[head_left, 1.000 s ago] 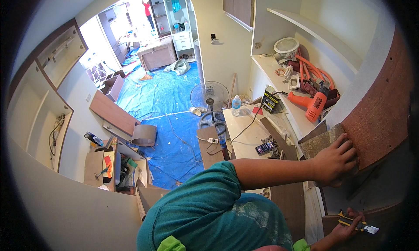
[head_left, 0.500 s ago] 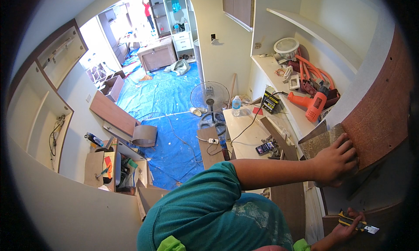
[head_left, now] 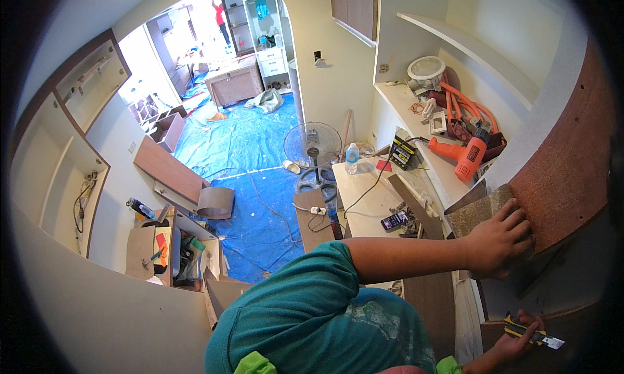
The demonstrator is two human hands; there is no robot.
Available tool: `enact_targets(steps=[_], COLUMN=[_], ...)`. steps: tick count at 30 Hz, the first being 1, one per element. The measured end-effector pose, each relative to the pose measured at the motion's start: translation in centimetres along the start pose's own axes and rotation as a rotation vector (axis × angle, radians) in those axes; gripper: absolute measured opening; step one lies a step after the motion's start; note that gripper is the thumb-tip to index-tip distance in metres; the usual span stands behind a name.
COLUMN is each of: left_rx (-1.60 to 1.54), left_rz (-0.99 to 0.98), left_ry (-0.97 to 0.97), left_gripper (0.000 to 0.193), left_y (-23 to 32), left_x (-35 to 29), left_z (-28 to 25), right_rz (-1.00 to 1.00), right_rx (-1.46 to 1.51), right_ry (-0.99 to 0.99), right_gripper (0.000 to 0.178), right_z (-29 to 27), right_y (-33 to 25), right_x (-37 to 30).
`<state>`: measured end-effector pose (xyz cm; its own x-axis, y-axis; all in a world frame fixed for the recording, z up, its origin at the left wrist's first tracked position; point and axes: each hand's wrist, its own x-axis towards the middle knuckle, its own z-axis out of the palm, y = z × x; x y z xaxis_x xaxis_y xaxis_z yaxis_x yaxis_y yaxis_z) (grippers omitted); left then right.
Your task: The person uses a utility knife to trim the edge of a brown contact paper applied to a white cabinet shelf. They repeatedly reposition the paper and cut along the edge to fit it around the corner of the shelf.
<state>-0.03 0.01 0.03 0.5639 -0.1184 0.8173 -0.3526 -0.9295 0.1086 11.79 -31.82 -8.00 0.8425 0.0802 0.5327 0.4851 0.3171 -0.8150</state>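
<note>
My left arm reaches across to the right. The curled fingers of my left hand (head_left: 499,241) press round a bent piece of rough brown laminate sheet (head_left: 480,213). This piece lies against the edge of a curved reddish-brown panel (head_left: 560,153). Below it, at the lower right, my right hand (head_left: 517,340) is closed round a yellow and black utility knife (head_left: 528,330). Its pale blade points to the right, apart from the panel. My left palm is hidden, and so is part of the sheet under it.
An orange heat gun (head_left: 465,154) rests on the shelf beside orange hoses (head_left: 469,104) and a round lamp (head_left: 427,68). A phone (head_left: 394,220) and a water bottle (head_left: 351,158) are on the table (head_left: 361,189). Beyond stand a fan (head_left: 313,143) and blue floor sheeting (head_left: 250,205).
</note>
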Motion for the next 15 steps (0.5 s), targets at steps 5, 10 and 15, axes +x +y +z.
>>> enact_targets(steps=[5, 10, 15], left_rx=[-0.018, -0.011, -0.022], left_rz=[-0.001, -0.006, -0.005], left_ry=[-0.001, -0.006, -0.002], left_gripper=[0.091, 0.091, 0.091], left_y=[-0.02, -0.11, 0.03], left_x=[-0.01, -0.07, 0.0], left_z=[-0.04, 0.3, 0.04], right_rz=[0.006, -0.013, -0.027], right_rx=[0.022, 0.005, 0.023], right_ry=[-0.022, -0.068, -0.09], right_gripper=[0.037, 0.037, 0.037], right_z=[0.5, 0.12, -0.23], right_y=[-0.65, -0.37, -0.19], right_x=[-0.29, -0.11, -0.02])
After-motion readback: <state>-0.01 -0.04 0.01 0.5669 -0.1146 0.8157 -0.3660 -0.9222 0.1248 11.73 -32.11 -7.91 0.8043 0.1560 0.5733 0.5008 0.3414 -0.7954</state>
